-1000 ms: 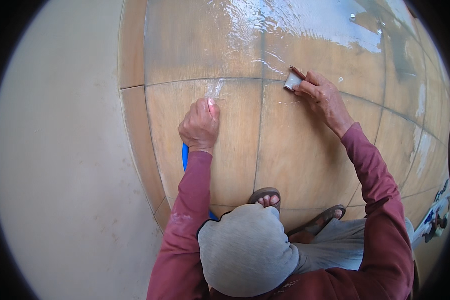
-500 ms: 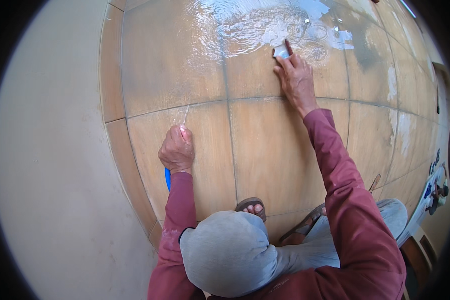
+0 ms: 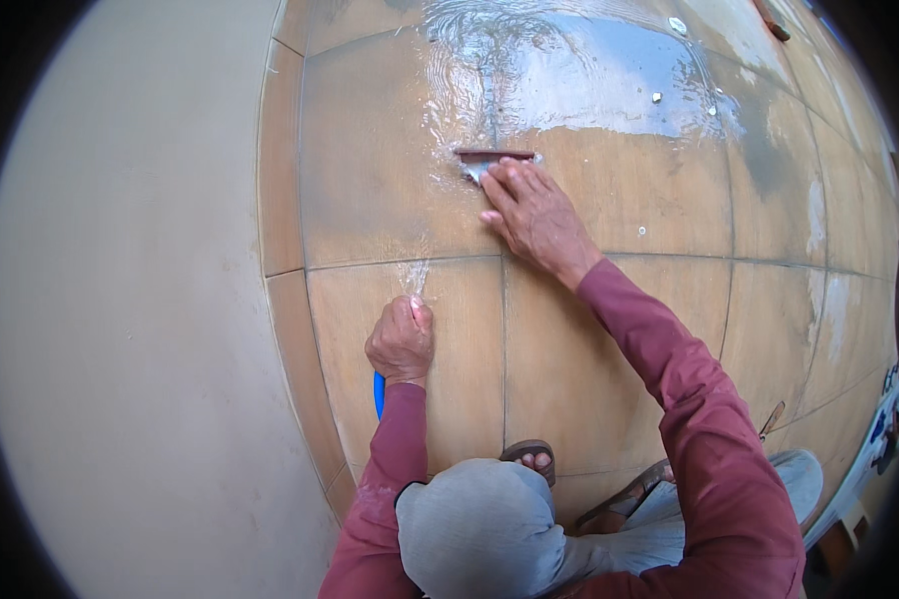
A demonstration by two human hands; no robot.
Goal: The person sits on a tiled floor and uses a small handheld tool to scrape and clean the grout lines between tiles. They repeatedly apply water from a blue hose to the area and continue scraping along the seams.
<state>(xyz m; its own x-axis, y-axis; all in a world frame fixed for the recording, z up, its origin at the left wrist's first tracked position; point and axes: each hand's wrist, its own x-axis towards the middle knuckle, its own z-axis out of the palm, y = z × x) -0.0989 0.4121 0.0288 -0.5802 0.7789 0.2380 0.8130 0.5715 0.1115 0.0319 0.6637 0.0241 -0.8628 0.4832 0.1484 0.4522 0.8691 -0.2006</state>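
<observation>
My left hand [image 3: 402,337] is closed around the end of a blue hose [image 3: 379,395], with its thumb at the mouth. A fan of water [image 3: 416,272] sprays away from it over the tan floor tiles [image 3: 400,190]. Farther off and to the right, my right hand [image 3: 537,215] grips a small flat tool with a whitish body and a straight red-brown edge [image 3: 491,155]. That edge lies across the wet tile, beside a tile joint; the fingers cover much of the tool's body.
A pale wall [image 3: 140,299] with tiled skirting [image 3: 280,180] runs along the left. Rippling water [image 3: 589,75] spreads at the far side, with small whitish bits [image 3: 656,98] in it. My sandalled foot [image 3: 531,456] is near. A thin wooden-looking handle [image 3: 772,419] shows by my right knee.
My right hand has swung left and nearer with the tool, whose edge has turned from pointing away to lying crosswise. Water still sprays from the hose. The whole view has shifted.
</observation>
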